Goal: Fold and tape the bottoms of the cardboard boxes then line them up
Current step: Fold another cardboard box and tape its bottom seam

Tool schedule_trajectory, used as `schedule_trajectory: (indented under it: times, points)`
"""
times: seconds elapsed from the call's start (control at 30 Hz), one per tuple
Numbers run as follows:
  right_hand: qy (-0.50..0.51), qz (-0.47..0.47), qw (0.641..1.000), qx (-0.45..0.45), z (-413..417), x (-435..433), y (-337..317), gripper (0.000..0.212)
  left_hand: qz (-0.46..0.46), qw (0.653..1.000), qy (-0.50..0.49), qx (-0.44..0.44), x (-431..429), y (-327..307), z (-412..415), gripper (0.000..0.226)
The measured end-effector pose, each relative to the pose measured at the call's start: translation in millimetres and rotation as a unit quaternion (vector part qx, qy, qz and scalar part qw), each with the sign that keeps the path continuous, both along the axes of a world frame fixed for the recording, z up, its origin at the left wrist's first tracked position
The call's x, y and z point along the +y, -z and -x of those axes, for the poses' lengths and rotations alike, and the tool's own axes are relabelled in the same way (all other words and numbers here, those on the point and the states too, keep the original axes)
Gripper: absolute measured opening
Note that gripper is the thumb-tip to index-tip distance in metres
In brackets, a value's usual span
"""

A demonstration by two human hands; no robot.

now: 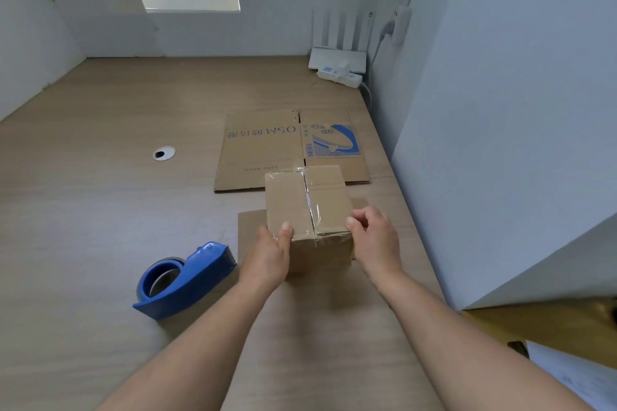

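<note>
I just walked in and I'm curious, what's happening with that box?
A person holds a small cardboard box with both hands, the left hand at its near left corner and the right hand at its right edge. Its top seam carries clear tape. A blue tape dispenser lies on the table, and a flattened box lies behind.

A wood-grain desk [100, 210] is carrying a blue tape dispenser [183, 277], a flattened printed cardboard box [260, 150], a plain cardboard sheet [248, 223], and, in its far corner, a white router [334, 58] and power strip [340, 75].
</note>
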State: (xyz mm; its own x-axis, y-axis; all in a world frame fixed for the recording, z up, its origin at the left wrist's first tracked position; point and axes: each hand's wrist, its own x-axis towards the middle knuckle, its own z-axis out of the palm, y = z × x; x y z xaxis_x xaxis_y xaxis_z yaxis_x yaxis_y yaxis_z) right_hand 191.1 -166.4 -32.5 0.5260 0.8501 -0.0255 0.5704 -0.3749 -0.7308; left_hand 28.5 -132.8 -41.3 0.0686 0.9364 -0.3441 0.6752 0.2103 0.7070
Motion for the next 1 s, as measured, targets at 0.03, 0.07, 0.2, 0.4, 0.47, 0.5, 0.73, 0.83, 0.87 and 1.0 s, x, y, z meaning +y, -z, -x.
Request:
schedule_trajectory:
  times: [0.03,0.07,0.2,0.4,0.47,0.5,0.73,0.83,0.87,1.0]
  points:
    - [-0.010,0.000,1.000,-0.002,-2.8,-1.3,-1.2,0.018,0.001,1.000,0.001,0.001,-0.1,-0.4,0.9,0.061]
    - [-0.027,0.007,1.000,-0.012,-5.2,-2.2,-3.2,0.019,0.002,1.000,0.000,0.002,-0.1,-0.1,1.7,0.062]
    - [-0.112,0.086,0.978,-0.151,-6.1,-2.3,-14.7,0.066,-0.016,1.000,0.009,0.009,-3.5,-0.3,2.5,0.077]
    - [-0.190,0.032,0.943,-0.271,-14.1,1.1,-9.5,0.064,-0.085,0.979,0.076,0.169,-2.1,-3.2,8.5,0.062]
    - [-0.234,0.006,0.940,-0.246,-28.2,-0.6,-3.2,0.052,-0.095,0.972,0.112,0.181,3.2,0.8,17.9,0.054]
    - [-0.253,0.006,0.939,-0.234,-33.9,-1.3,-2.2,0.047,-0.093,0.974,0.127,0.162,5.8,2.2,22.7,0.046]
    - [-0.328,0.052,0.936,-0.119,-52.5,-6.7,-14.5,0.039,-0.019,0.983,0.181,-0.009,12.3,10.2,57.8,0.039]
    - [-0.332,0.087,0.935,-0.094,-55.1,-1.8,-27.3,0.029,0.013,0.982,0.185,-0.046,15.7,4.9,64.3,0.043]
    - [-0.335,0.093,0.931,-0.113,-53.6,0.5,-29.7,0.027,0.015,0.983,0.173,-0.052,17.9,3.3,63.7,0.036]
    - [-0.351,0.093,0.911,-0.196,-46.5,7.3,-25.5,0.027,-0.033,0.986,0.164,-0.002,21.4,1.4,60.2,0.014]
